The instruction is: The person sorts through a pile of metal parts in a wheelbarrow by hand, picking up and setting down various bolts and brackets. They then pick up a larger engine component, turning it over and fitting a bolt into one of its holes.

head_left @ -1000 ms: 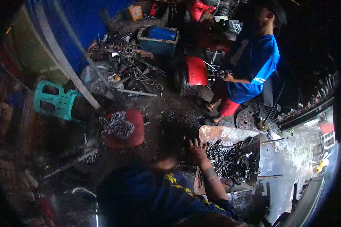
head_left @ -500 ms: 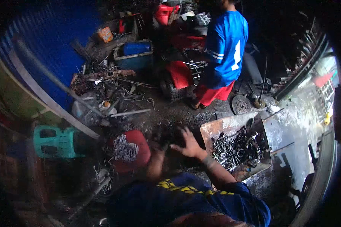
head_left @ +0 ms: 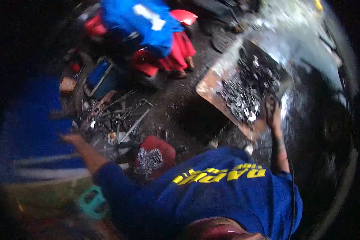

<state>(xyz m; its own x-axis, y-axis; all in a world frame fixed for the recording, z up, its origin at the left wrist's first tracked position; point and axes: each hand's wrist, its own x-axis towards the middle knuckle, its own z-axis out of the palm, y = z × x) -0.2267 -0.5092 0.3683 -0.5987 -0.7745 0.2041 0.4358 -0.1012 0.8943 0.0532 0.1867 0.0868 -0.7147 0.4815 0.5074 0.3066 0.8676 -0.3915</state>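
My left hand [head_left: 71, 138] is stretched out to the far left, in front of a blue sheet [head_left: 36, 120]. It is smeared by motion, and its finger shape is unclear. My right hand [head_left: 273, 112] is at the lower right rim of a worn metal tray [head_left: 209, 85]. Its dark, blurred fingers reach over the rim, and whether they grip it cannot be made out. Many small metal parts [head_left: 244, 94] lie heaped in the tray. A red stool [head_left: 166, 152] with a crumpled patterned cloth [head_left: 150, 159] on it stands between my arms.
A person in a blue shirt [head_left: 148, 24] and red shorts bends over a red vehicle [head_left: 184, 17] at the top. Metal scrap and a pale rod [head_left: 137, 125] lie on the floor at left, near a blue bin [head_left: 102, 78]. A green plastic chair [head_left: 93, 203] is at lower left.
My hands have moved from close together in front of me to far apart, left and right. The view has turned and shifted. The other person has gone from standing to bending over.
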